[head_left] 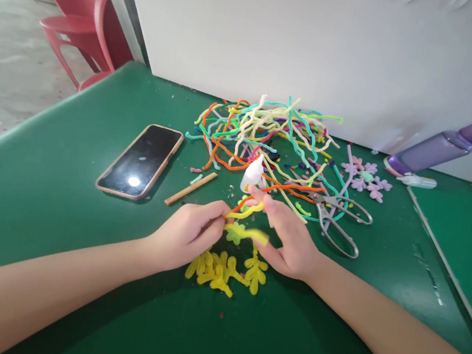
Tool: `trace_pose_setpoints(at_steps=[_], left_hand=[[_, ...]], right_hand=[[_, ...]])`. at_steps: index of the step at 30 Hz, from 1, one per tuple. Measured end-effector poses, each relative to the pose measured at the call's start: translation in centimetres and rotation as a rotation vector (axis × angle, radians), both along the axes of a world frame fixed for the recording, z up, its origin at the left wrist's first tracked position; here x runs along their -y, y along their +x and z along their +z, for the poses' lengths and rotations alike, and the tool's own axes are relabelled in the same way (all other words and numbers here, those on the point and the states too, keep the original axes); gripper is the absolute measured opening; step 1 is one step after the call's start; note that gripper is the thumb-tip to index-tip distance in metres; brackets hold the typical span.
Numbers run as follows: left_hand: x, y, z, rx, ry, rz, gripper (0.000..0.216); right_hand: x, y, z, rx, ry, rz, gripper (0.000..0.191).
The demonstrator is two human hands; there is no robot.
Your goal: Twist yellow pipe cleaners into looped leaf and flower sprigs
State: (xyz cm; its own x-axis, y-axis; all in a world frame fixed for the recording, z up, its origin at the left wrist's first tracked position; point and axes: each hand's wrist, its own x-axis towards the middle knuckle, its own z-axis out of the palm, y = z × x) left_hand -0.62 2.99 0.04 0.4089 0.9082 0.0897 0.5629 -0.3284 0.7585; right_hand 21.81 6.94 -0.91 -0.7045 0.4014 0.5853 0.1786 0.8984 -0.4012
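My left hand (193, 231) is closed, thumb against fingers, on a bent yellow pipe cleaner (245, 212). Its two ends point right, and the lower one is slightly blurred. Facing them is my right hand (291, 237), fingers stretched and thumb apart, close to or touching the yellow ends; contact is hard to make out. Below the hands lie several yellow looped pipe-cleaner shapes (218, 269), and a light green flower shape (235, 233) shows between them. Just beyond my fingers stands a small white glue bottle (253, 173). An orange pipe cleaner (278, 187) runs behind my fingertips.
A tangled heap of coloured pipe cleaners (265, 125) lies at the back of the green table (61, 199). Scissors (340, 215) rest right of my right hand. Leftward are a wooden stick (191, 189) and a phone (141, 161). Pink-purple flowers (367, 181) and a purple bottle (435, 149) stand rightward.
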Motion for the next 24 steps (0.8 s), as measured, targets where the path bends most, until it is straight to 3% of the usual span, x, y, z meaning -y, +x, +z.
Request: trace_pose_setpoints(at_steps=[3, 8, 16, 24], left_hand=[[0.01, -0.11, -0.23, -0.016, 0.052, 0.018, 0.019], [-0.06, -0.16, -0.8, -0.118, 0.274, 0.012, 0.013], [0.07, -0.03, -0.91, -0.209, 0.304, -0.017, 0.014], [-0.13, -0.04, -0.92, -0.135, 0.273, 0.043, 0.017]], right_hand=[[-0.12, 0.25, -0.22, -0.091, -0.193, -0.016, 0.072], [-0.25, 0.7, -0.46, -0.146, -0.321, -0.106, 0.035], [-0.23, 0.5, 0.01, -0.131, -0.281, -0.149, 0.019], [-0.38, 0.23, -0.13, -0.096, -0.254, -0.209, 0.006]])
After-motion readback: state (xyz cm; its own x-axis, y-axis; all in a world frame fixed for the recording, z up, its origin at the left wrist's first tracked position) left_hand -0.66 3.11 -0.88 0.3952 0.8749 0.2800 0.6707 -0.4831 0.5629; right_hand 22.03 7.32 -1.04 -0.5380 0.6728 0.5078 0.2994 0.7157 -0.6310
